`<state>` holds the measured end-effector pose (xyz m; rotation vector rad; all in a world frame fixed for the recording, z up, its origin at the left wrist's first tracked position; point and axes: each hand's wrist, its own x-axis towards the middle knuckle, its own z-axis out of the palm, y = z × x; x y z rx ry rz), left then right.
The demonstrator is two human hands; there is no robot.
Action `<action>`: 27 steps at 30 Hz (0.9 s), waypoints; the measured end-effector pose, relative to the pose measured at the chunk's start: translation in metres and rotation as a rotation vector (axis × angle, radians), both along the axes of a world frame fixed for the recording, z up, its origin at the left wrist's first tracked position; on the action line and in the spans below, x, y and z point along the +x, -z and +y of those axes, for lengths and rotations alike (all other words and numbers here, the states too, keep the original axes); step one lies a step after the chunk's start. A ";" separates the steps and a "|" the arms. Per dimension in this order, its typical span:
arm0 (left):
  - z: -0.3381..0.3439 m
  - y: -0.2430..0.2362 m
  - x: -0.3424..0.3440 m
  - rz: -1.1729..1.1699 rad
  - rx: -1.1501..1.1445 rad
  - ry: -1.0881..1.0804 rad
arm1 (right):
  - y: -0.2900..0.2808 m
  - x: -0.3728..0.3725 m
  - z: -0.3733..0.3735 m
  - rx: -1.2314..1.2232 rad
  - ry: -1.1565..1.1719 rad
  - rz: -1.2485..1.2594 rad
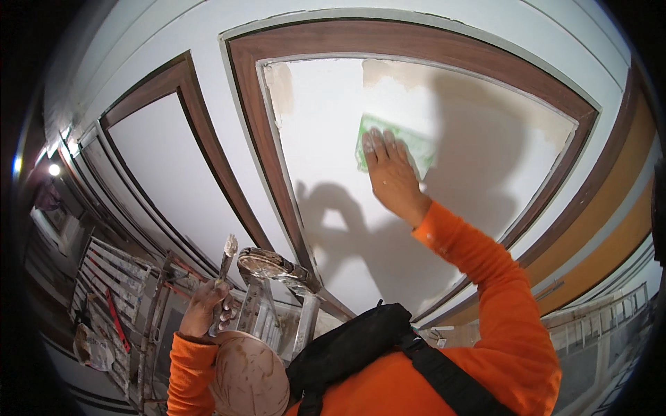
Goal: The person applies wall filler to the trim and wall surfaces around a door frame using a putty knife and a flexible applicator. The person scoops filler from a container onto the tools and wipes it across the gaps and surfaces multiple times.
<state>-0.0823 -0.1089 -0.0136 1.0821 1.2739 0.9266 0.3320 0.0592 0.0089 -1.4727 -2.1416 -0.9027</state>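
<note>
Item: our right hand (pixel 392 173), fingers spread flat, presses green sandpaper (pixel 399 142) against the white ceiling panel (pixel 326 139) to bear evenly, while our left hand (pixel 205 308), well below, grips a putty knife (pixel 226 258) blade-up, beside a ladder top (pixel 270 267).

Green abrasive sheet (pixel 406 142) rough; white panel (pixel 326 180) matt; frame (pixel 263 132) glossy wood.

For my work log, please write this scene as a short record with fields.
Place: ceiling panel with brown frame
Right hand: pressed flat on green sheet against the panel
Left hand: holds putty knife, blade up
Nearby: ladder top, smeared with filler
Clothing: orange sleeves, black strap
</note>
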 end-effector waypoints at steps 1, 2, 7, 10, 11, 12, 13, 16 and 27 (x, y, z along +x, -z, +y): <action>0.000 -0.004 0.001 0.017 0.009 0.018 | 0.002 -0.004 -0.010 -0.081 -0.072 0.166; -0.001 -0.004 0.000 -0.003 0.015 0.013 | -0.005 -0.003 -0.013 0.035 -0.048 0.252; -0.004 -0.013 0.008 -0.027 0.015 0.000 | -0.037 0.015 -0.002 0.453 0.027 0.739; -0.004 -0.004 0.004 -0.021 0.019 0.010 | -0.039 0.007 0.026 0.524 0.086 0.811; -0.003 -0.004 0.004 -0.010 0.021 0.011 | -0.043 -0.001 0.036 0.556 0.099 0.805; -0.003 -0.004 0.003 0.000 0.023 0.010 | -0.049 -0.011 0.046 0.547 0.121 0.838; -0.003 -0.003 0.003 0.009 0.021 0.012 | -0.055 -0.023 0.056 0.535 0.148 0.868; 0.001 -0.002 0.001 -0.010 0.050 0.024 | -0.068 -0.074 0.072 0.474 0.121 0.916; 0.002 0.012 -0.011 0.012 0.042 -0.035 | -0.057 -0.141 0.049 -0.011 -0.207 0.716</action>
